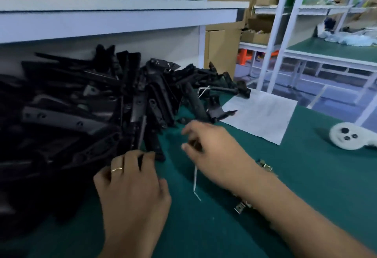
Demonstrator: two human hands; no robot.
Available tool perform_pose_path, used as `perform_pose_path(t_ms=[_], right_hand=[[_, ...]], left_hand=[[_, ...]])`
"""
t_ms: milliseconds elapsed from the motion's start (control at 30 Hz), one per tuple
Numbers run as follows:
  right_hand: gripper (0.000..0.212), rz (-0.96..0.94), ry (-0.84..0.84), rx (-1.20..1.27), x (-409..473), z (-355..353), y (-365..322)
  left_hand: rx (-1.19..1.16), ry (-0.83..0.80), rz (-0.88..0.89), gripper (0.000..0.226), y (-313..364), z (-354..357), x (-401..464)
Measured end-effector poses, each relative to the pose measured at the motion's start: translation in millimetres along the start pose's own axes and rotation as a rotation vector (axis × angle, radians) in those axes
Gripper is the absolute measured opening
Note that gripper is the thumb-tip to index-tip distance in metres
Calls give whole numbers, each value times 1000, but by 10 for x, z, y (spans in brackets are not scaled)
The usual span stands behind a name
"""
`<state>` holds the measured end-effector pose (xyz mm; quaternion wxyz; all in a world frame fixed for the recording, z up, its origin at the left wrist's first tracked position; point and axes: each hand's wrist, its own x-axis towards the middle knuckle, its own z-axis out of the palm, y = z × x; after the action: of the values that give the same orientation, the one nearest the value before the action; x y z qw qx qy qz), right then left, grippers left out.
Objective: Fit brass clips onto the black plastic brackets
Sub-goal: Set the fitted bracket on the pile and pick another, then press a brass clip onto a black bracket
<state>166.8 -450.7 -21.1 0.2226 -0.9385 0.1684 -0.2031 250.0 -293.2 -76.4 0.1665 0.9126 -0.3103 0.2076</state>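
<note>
A big heap of black plastic brackets (81, 104) covers the left half of the green mat. My left hand (130, 188), a ring on one finger, grips the near end of one slim black bracket (140, 135) that sticks out of the heap's front edge. To its right, my right hand (212, 149) hovers with thumb and forefinger curled around a small brownish piece, seemingly a brass clip (194, 143); blur hides most of it. Loose brass clips (265, 166) lie on the mat beside my right forearm, and another brass clip (241, 206) lies nearer me.
A thin white strip (195, 184) lies under my right hand. A white paper sheet (259, 113) lies at the mat's far right, with a white round device (346, 136) beyond it. A white shelf (122, 19) overhangs the heap. The green mat (204, 227) runs toward me.
</note>
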Motion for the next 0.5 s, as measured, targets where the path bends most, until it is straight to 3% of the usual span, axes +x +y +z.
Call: perform_pose_path(t_ms=[100, 200, 367, 500], right_hand=[[24, -157, -18, 44, -220, 270, -199], [23, -145, -5, 69, -281, 306, -138], [13, -72, 112, 129, -246, 231, 53], [9, -89, 176, 164, -248, 215, 54]], left_hand=[[6, 18, -79, 56, -12, -15, 25], [13, -7, -129, 60, -32, -59, 33], [-37, -129, -55, 82, 39, -167, -17], [-190, -25, 132, 71, 76, -190, -94]])
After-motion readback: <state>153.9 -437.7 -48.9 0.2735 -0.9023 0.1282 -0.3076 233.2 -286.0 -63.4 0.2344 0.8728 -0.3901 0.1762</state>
